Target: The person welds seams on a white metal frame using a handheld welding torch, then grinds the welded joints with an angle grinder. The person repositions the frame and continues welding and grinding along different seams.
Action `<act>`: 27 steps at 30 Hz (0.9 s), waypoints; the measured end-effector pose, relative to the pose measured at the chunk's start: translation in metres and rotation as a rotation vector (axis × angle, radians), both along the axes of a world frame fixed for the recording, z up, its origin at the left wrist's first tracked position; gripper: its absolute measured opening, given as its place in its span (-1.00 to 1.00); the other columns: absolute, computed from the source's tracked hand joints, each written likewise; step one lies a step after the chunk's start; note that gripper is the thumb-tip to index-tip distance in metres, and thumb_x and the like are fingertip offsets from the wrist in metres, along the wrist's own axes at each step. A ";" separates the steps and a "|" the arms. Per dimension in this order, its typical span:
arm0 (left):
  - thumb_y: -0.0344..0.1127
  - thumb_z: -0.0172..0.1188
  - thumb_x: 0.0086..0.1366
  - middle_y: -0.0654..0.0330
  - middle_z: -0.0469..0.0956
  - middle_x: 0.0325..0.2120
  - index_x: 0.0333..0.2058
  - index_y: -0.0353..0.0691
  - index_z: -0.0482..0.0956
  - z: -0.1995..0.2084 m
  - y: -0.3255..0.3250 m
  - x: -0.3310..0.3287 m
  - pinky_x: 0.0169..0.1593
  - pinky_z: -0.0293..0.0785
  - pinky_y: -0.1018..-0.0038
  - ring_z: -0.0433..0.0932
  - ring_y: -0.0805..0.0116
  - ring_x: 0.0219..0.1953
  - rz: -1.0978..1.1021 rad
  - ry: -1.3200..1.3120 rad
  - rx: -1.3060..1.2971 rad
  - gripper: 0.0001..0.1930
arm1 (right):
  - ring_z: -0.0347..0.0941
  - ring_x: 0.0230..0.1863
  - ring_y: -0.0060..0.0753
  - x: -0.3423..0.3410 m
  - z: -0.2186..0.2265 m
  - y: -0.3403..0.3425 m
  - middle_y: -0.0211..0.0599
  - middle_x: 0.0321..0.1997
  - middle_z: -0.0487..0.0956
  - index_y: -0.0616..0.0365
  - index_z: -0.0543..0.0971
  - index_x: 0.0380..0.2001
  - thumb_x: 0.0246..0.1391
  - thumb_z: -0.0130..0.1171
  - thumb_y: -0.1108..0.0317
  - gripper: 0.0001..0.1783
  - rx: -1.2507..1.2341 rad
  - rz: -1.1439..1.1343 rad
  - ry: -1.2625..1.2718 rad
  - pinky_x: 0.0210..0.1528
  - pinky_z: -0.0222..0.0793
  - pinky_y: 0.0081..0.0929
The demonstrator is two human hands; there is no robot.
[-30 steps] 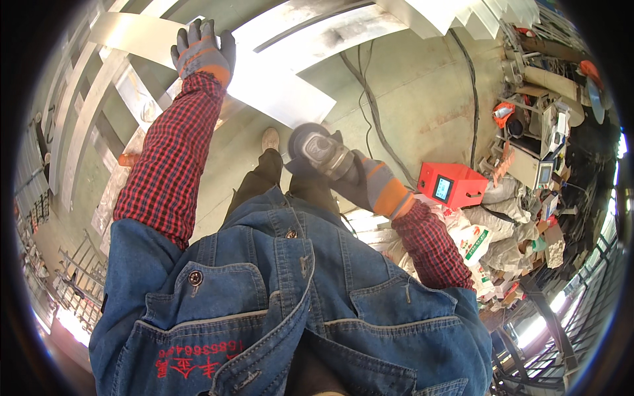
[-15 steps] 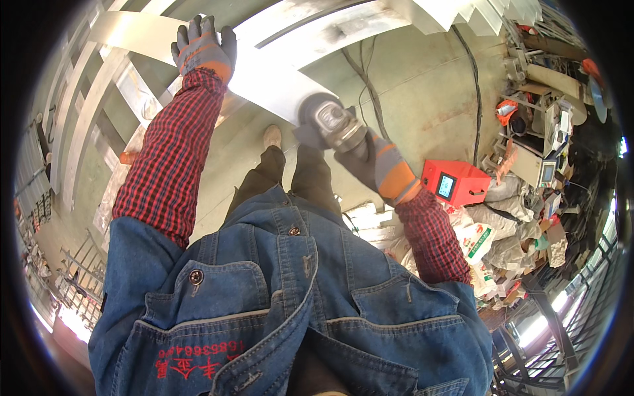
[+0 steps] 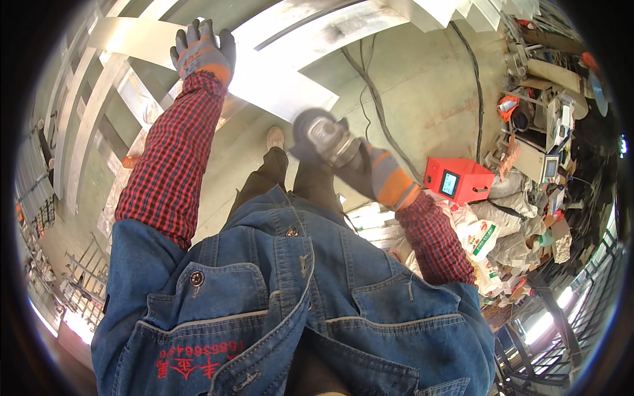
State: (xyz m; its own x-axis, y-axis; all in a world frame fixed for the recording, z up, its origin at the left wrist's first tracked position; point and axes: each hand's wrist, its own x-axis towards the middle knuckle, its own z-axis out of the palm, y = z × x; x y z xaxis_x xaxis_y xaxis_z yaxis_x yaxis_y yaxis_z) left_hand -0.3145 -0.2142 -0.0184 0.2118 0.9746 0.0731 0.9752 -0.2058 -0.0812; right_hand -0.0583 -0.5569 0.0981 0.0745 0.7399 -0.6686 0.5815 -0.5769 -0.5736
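My left hand (image 3: 203, 51), in a grey and orange work glove, lies with spread fingers on a shiny metal strip (image 3: 142, 39). In its matching glove, my right hand (image 3: 380, 173) is wrapped round an angle grinder (image 3: 328, 136), whose head is smeared by motion. The grinder's round disc is at the lower edge of a bright flat metal plate (image 3: 284, 89). Whether the disc touches that plate I cannot tell. My fingers hide most of the grinder's body.
A red box with a screen (image 3: 458, 179) stands on the right, beside piled white sacks (image 3: 495, 224). Dark cables (image 3: 373, 92) run across the floor. Metal strips form a frame (image 3: 86, 125) at the left. Shelving with clutter (image 3: 538, 125) lines the far right.
The grinder in my right hand has shifted slightly left and down, baring the plate's corner. My left hand stays in place on the metal strip.
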 end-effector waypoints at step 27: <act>0.22 -0.01 0.68 0.17 0.31 0.70 0.60 0.06 0.51 0.015 -0.003 0.008 0.78 0.02 -0.03 0.17 -0.07 0.74 0.009 -0.035 -0.039 -0.31 | 0.79 -0.02 0.40 -0.044 0.009 -0.037 0.27 -0.11 0.80 0.24 0.60 0.17 0.30 0.53 -0.19 -0.27 0.067 -0.059 0.041 -0.02 0.70 0.05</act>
State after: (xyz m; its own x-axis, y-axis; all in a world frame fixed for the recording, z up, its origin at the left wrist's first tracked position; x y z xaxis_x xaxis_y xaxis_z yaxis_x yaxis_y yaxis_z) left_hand -0.3065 -0.2176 -0.0039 0.2010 0.9787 0.0425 0.9791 -0.1994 -0.0393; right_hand -0.1021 -0.5939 0.1069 0.0929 0.7782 -0.6211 0.5232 -0.5689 -0.6345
